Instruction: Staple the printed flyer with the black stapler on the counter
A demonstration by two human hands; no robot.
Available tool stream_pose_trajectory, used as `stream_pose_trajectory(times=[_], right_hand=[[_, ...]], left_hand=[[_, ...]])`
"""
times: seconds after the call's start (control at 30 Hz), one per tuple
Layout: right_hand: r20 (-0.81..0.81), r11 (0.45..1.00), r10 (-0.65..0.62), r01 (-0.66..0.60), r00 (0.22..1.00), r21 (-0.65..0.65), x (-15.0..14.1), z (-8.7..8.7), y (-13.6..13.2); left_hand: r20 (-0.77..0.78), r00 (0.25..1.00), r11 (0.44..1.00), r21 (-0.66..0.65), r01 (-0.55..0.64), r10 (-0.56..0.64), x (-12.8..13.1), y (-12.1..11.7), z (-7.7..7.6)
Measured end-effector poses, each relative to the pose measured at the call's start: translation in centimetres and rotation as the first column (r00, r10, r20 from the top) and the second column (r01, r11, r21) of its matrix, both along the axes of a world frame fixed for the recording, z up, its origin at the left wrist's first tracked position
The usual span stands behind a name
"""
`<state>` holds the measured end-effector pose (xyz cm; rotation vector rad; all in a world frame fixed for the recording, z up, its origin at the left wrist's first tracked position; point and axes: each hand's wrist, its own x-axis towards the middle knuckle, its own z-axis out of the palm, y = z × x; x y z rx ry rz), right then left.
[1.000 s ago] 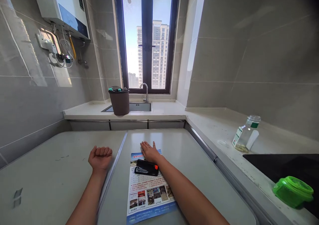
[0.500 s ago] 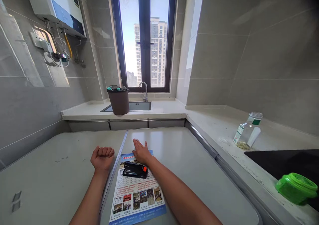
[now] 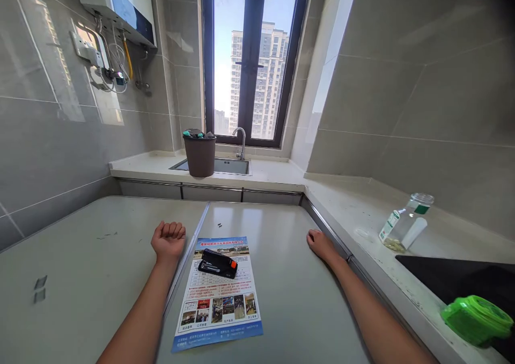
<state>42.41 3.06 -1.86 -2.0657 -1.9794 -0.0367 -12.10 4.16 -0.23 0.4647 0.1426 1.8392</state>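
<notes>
A printed flyer (image 3: 219,299) lies flat on the grey table (image 3: 281,289) in front of me. A black stapler with an orange end (image 3: 218,263) rests on the flyer's upper part. My left hand (image 3: 169,239) is curled into a fist on the table just left of the flyer, with nothing visible in it. My right hand (image 3: 318,242) rests at the table's right edge, well away from the flyer, fingers loosely curled down and holding nothing. Two small staples (image 3: 219,225) lie beyond the flyer.
A white counter (image 3: 354,208) runs along the right with a glass bottle (image 3: 405,222), a black hob (image 3: 462,278) and a green lidded tub (image 3: 477,313). At the back are a sink (image 3: 225,166), a tap (image 3: 242,141) and a brown bin (image 3: 200,153) below the window.
My right hand left the top of the flyer and moved right to the table's edge. The flyer and stapler stayed put. The left fist has not moved.
</notes>
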Motion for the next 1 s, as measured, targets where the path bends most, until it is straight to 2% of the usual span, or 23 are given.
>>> stream_pose_trajectory(times=[0.1, 0.27, 0.5, 0.67, 0.8, 1.0], right_hand=[[-0.015, 0.999, -0.047, 0.047, 0.999, 0.022, 2.0, -0.8, -0.3], [-0.063, 0.998, -0.051, 0.054, 0.997, 0.045, 1.9, -2.0, 0.4], [-0.098, 0.996, -0.080, 0.083, 0.992, 0.019, 2.2, -1.4, -0.1], [-0.036, 0.965, -0.262, 0.262, 0.964, -0.017, 0.6, -1.4, -0.4], [-0.002, 0.928, -0.373, 0.373, 0.928, -0.010, -1.0, -1.7, -0.5], [-0.011, 0.882, -0.471, 0.471, 0.882, -0.014, -3.7, -1.7, -0.8]], left_hand=[[-0.031, 1.000, 1.000, -0.006, 0.001, -0.001, 0.1, 0.0, -0.2], [-0.063, 0.998, 1.000, -0.023, -0.007, 0.005, 0.3, -0.1, -0.2], [-0.117, 0.992, 0.999, 0.000, -0.045, 0.045, 0.0, 0.3, -0.4], [-0.159, 0.976, 0.987, -0.036, -0.154, 0.146, -0.1, 1.2, -0.8], [-0.206, 0.961, 0.982, -0.016, -0.190, 0.183, 0.6, 0.8, -0.2], [-0.201, 0.975, 0.994, -0.033, -0.108, 0.099, 1.0, -0.2, 0.5]])
